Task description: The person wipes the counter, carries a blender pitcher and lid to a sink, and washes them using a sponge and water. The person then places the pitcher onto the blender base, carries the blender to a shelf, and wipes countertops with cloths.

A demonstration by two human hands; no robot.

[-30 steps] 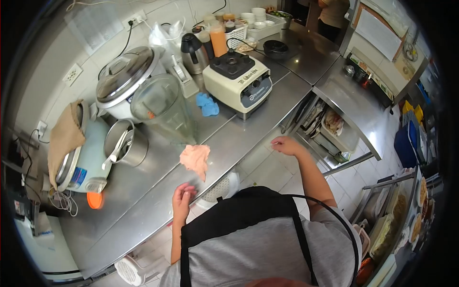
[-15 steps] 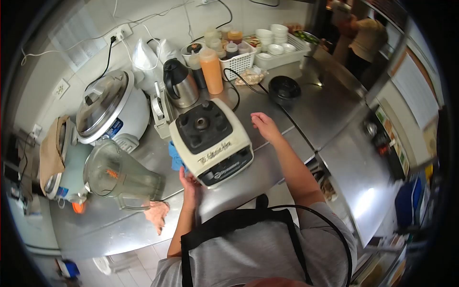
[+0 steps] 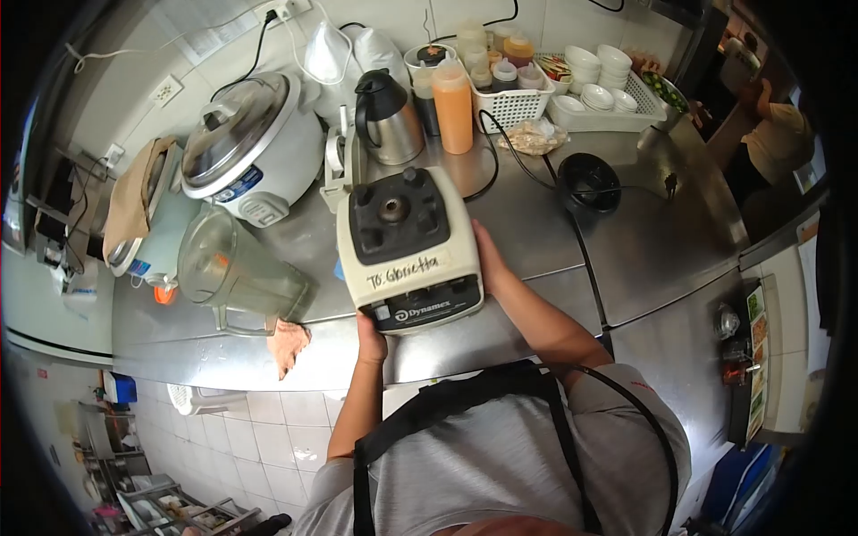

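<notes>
in the head view, see the cream dynamex blender base (image 3: 411, 255) near the front edge of the steel counter (image 3: 545, 299); cannot tell about contact underneath. clasped from both sides: left hand (image 3: 372, 338) pressed to the near left corner, right hand (image 3: 491, 259) laid along the right side, most fingers out of sight; cannot tell about any hooked below. probably best to press evenly from both palms, low on the housing, to hold the black jar seat (image 3: 371, 230) level, and to watch the black cord (image 3: 496, 161) behind. mind the counter's front lip, close to the black apron (image 3: 483, 386), and the blender jar (image 3: 232, 268) to the left, with the pink cloth (image 3: 288, 347) beside its handle. expect freer room rightward, over bare steel toward the black bowl (image 3: 588, 186); less behind, near the thermal carafe (image 3: 398, 121).
</notes>
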